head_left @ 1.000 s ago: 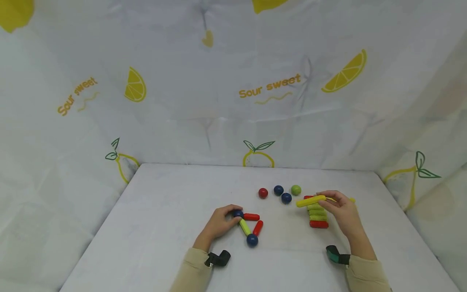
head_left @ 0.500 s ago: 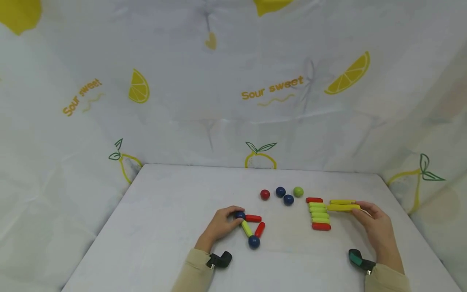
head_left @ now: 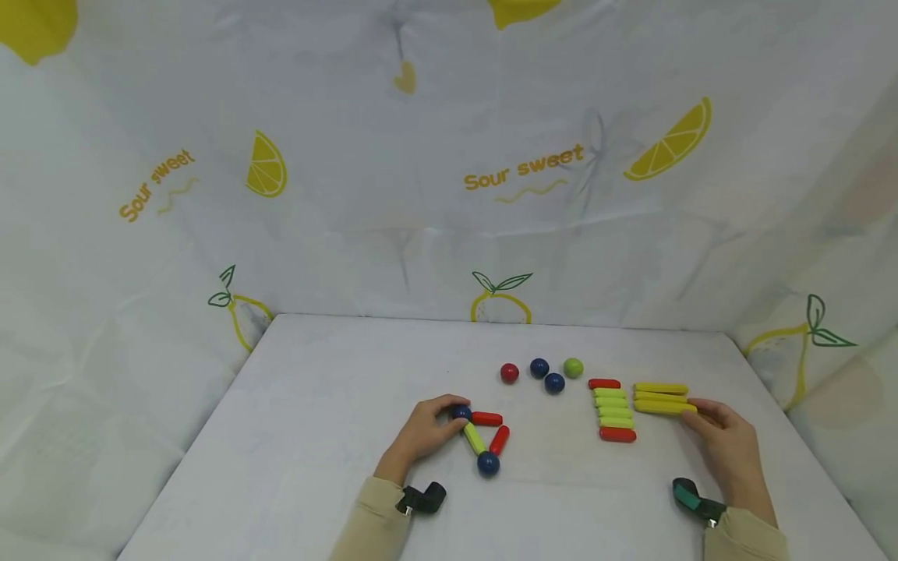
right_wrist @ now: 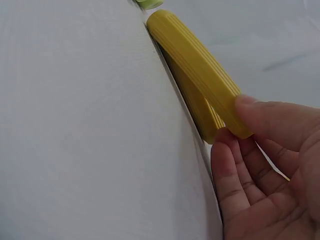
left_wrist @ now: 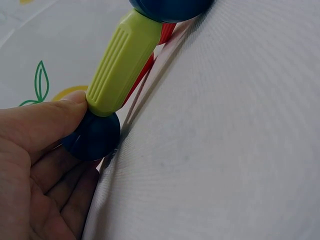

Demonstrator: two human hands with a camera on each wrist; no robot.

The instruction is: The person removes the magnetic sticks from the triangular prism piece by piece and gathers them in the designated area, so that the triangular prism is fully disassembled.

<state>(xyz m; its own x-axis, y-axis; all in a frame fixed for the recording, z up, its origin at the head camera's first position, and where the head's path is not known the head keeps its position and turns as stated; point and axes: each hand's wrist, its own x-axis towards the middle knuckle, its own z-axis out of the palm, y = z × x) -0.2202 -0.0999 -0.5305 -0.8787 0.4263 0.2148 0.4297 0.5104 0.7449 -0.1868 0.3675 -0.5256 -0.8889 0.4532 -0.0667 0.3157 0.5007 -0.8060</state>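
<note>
My left hand grips a blue ball at the top of a small flat figure. The figure joins that ball, a lime stick, two red sticks and a lower blue ball. In the left wrist view my thumb lies where the lime stick meets the ball. My right hand pinches the right end of the nearest yellow stick, which lies on the table beside two other yellow ones. In the right wrist view my thumb sits on that yellow stick.
A row of lime sticks with a red one at each end lies left of the yellow sticks. A red ball, two blue balls and a green ball sit behind. White lemon-print cloth covers table and walls.
My right hand carried a yellow stick from above the lime row to the right and set it down in front of the other yellow sticks. The left hand stayed put.
</note>
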